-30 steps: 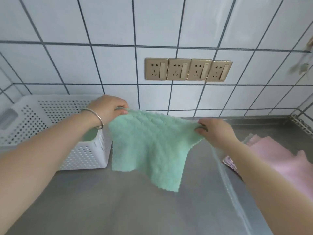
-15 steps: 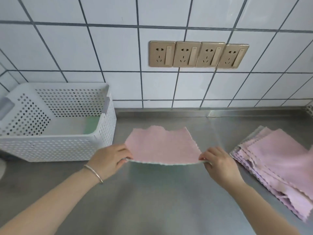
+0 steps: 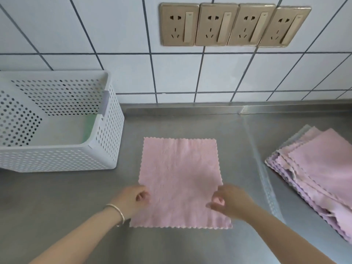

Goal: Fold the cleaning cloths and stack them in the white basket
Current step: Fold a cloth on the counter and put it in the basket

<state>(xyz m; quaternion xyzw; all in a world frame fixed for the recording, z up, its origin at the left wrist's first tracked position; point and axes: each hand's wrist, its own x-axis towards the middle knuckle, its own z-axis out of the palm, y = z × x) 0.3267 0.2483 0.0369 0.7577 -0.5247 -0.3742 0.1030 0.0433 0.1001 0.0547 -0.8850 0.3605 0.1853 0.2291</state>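
A pink cleaning cloth [image 3: 180, 180] lies spread flat on the steel counter in front of me. My left hand [image 3: 134, 200] pinches its left edge near the front, fingers curled. At the right edge my right hand [image 3: 227, 203] pinches the cloth in the same way. The white perforated basket [image 3: 102, 149] stands at the left against the wall. A bit of green cloth [image 3: 89, 126] shows inside it. A pile of several unfolded pink cloths [image 3: 314, 168] lies at the right.
The steel counter [image 3: 171, 248] runs to a tiled wall with a row of gold sockets [image 3: 235, 24]. A bracelet [image 3: 117, 214] sits on my left wrist. Bare counter separates the basket, the flat cloth and the pile.
The cloth hung in the air showing its green side. It came down and now lies flat, pink side up. Both hands have slid along its sides toward me.
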